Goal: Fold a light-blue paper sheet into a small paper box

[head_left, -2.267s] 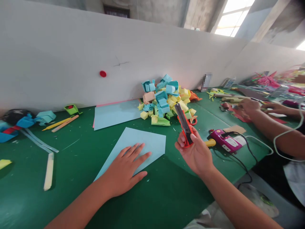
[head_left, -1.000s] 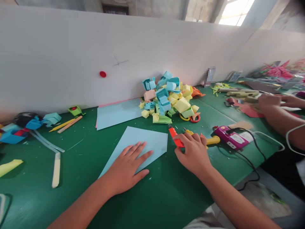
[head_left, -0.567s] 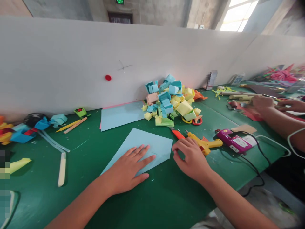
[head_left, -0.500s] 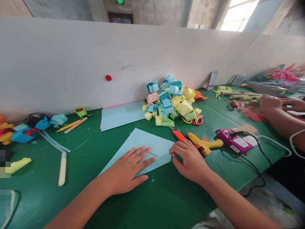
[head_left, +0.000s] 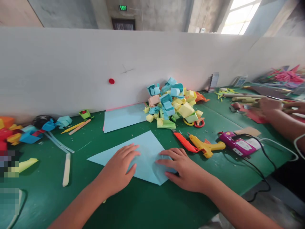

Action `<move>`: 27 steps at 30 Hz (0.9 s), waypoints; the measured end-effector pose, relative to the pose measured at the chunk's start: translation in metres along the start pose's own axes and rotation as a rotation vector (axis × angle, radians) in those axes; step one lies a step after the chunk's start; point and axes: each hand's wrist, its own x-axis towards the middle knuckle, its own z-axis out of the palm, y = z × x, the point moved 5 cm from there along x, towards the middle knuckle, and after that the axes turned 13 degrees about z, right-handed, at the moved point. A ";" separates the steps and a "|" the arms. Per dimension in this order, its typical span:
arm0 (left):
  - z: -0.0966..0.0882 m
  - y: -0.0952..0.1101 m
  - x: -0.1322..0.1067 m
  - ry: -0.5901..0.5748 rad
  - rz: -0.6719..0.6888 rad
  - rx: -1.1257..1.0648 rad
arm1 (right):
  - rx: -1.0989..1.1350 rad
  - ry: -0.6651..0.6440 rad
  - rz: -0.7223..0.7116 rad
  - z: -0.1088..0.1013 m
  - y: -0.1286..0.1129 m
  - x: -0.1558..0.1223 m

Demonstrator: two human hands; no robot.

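Observation:
A light blue paper sheet (head_left: 145,146) lies on the green table (head_left: 143,203) in front of me. My left hand (head_left: 118,168) rests flat on its left half, fingers spread. My right hand (head_left: 183,167) lies flat on its right corner, fingers stretched toward the left hand. Neither hand holds anything. An orange utility knife (head_left: 184,143) lies on the table just beyond my right hand.
A pile of folded blue and yellow paper pieces (head_left: 172,103) sits by the white wall, with another blue sheet (head_left: 124,116) to its left. A yellow glue gun (head_left: 206,146) and a purple device (head_left: 234,144) with cables lie at the right. Another person's arm (head_left: 278,117) works at far right.
My right hand put the orange knife down on the table and came to the blue sheet. The sheet has been turned, and both hands now press on it.

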 end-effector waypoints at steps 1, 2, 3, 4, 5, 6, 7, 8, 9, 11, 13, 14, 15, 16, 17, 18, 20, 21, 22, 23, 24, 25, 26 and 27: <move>0.005 -0.004 -0.005 0.060 -0.074 0.049 | -0.008 0.011 0.010 0.000 -0.001 0.001; 0.011 -0.006 -0.012 0.090 -0.125 0.085 | -0.019 0.024 0.015 -0.001 -0.003 0.004; 0.018 -0.008 -0.018 0.096 -0.153 0.110 | -0.033 0.036 0.011 -0.002 -0.004 0.007; 0.025 -0.010 -0.023 0.086 -0.162 0.125 | -0.048 0.046 -0.002 -0.004 -0.006 0.011; 0.030 -0.011 -0.028 0.071 -0.152 0.134 | -0.063 0.051 -0.021 -0.005 -0.008 0.017; 0.033 -0.011 -0.031 0.053 -0.135 0.138 | -0.078 0.053 -0.044 -0.006 -0.010 0.024; 0.034 -0.012 -0.034 0.039 -0.120 0.139 | -0.094 0.056 -0.064 -0.006 -0.012 0.032; 0.034 -0.013 -0.036 0.027 -0.105 0.138 | -0.113 0.053 -0.085 -0.006 -0.013 0.040; 0.032 -0.013 -0.037 0.017 -0.089 0.136 | -0.135 0.045 -0.100 -0.004 -0.014 0.047; 0.028 -0.013 -0.037 -0.003 -0.058 0.130 | -0.182 0.008 -0.106 0.005 -0.014 0.061; 0.026 -0.013 -0.036 -0.032 -0.029 0.127 | -0.210 -0.043 -0.108 0.015 -0.012 0.068; 0.025 -0.013 -0.035 -0.046 -0.018 0.128 | -0.216 -0.065 -0.111 0.020 -0.011 0.070; 0.025 -0.012 -0.035 -0.057 -0.011 0.131 | -0.216 -0.078 -0.113 0.023 -0.009 0.070; 0.025 -0.012 -0.035 -0.065 -0.006 0.136 | -0.215 -0.086 -0.114 0.026 -0.008 0.070; 0.026 -0.012 -0.036 -0.069 -0.003 0.142 | -0.214 -0.089 -0.113 0.027 -0.007 0.069; 0.026 -0.012 -0.036 -0.070 -0.001 0.148 | -0.215 -0.090 -0.110 0.027 -0.006 0.069; 0.026 -0.012 -0.037 -0.079 -0.002 0.154 | -0.221 -0.089 -0.107 0.027 -0.004 0.068; 0.027 -0.012 -0.037 -0.088 -0.004 0.153 | -0.227 -0.088 -0.110 0.027 -0.004 0.068; 0.027 -0.012 -0.038 -0.101 -0.006 0.150 | -0.233 -0.084 -0.114 0.027 -0.004 0.067; 0.027 -0.012 -0.038 -0.119 -0.009 0.146 | -0.241 -0.078 -0.119 0.027 -0.004 0.067; 0.027 -0.012 -0.039 -0.139 -0.011 0.141 | -0.250 -0.071 -0.124 0.028 -0.004 0.067; 0.027 -0.013 -0.040 -0.154 -0.015 0.138 | -0.258 -0.064 -0.129 0.028 -0.004 0.067; 0.026 -0.013 -0.040 -0.163 -0.017 0.137 | -0.266 -0.059 -0.133 0.029 -0.004 0.066; 0.026 -0.013 -0.040 -0.164 -0.018 0.138 | -0.273 -0.055 -0.135 0.030 -0.004 0.066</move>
